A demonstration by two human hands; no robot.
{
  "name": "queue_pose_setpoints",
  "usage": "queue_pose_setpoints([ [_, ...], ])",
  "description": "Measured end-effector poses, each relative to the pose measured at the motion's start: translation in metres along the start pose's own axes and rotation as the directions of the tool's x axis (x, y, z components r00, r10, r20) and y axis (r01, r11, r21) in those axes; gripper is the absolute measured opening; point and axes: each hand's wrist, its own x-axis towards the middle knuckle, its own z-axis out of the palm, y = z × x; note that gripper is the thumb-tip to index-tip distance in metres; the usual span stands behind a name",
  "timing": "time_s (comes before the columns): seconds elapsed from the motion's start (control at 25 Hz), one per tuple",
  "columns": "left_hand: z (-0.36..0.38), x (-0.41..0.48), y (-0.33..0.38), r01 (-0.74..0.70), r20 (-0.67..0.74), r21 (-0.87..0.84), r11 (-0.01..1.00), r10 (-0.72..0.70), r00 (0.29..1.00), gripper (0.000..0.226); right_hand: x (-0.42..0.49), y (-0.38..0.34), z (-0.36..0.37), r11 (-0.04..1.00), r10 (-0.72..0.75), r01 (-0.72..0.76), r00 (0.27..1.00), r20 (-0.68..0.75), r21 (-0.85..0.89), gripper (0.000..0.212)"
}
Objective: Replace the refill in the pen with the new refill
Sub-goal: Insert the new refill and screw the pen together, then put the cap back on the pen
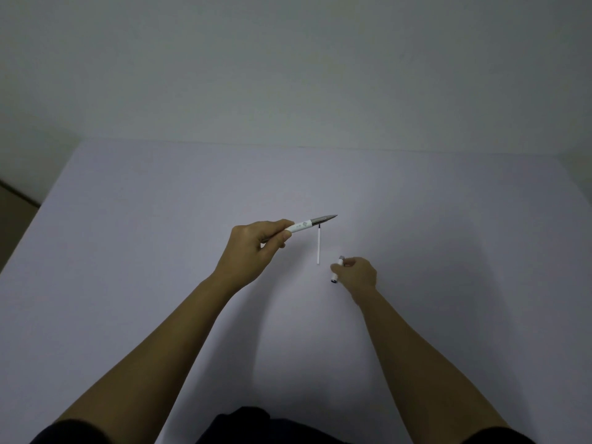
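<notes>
My left hand (256, 245) holds a white pen (304, 225) by its rear part, above the table. The pen's grey metal tip points right and slightly away from me. Just below the tip, a thin white refill (318, 246) with a dark end lies on the white table (128, 235), pointing away from me. My right hand (355, 272) rests low on the table to the right of the refill, its fingers closed around a short white pen cap (337, 269) with dark rings at both ends.
The table's far edge meets a plain grey wall (288, 75). A strip of dark floor (16, 219) shows past the table's left edge. My dark clothing (243, 427) fills the bottom of the view.
</notes>
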Motion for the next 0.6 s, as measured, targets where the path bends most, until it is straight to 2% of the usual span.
queue_pose_setpoints([
  [0.08,0.002,-0.003,-0.003,0.01,0.01,0.005,1.0,-0.01,1.0,0.02,0.002,-0.006,-0.011,0.955,0.051,-0.067,0.997,0.062,0.29,0.017],
  [0.16,0.003,-0.007,-0.007,0.029,0.018,0.015,0.999,-0.029,0.999,0.021,-0.001,-0.019,-0.025,0.826,0.033,-0.092,0.993,0.116,0.557,0.014],
  [0.24,0.005,-0.012,-0.011,0.045,0.027,0.026,0.999,-0.045,0.999,0.021,-0.006,-0.033,-0.039,0.707,-0.038,-0.063,0.991,0.127,0.705,0.014],
  [0.4,0.009,-0.017,-0.01,0.056,0.014,0.036,0.998,-0.057,0.998,0.02,-0.018,-0.059,-0.053,0.54,-0.138,-0.064,0.977,0.163,0.839,0.015],
  [0.6,0.006,-0.014,-0.006,0.025,-0.023,0.036,0.999,-0.024,0.999,0.019,-0.028,-0.071,-0.054,0.49,-0.181,-0.083,0.964,0.194,0.868,0.014],
])
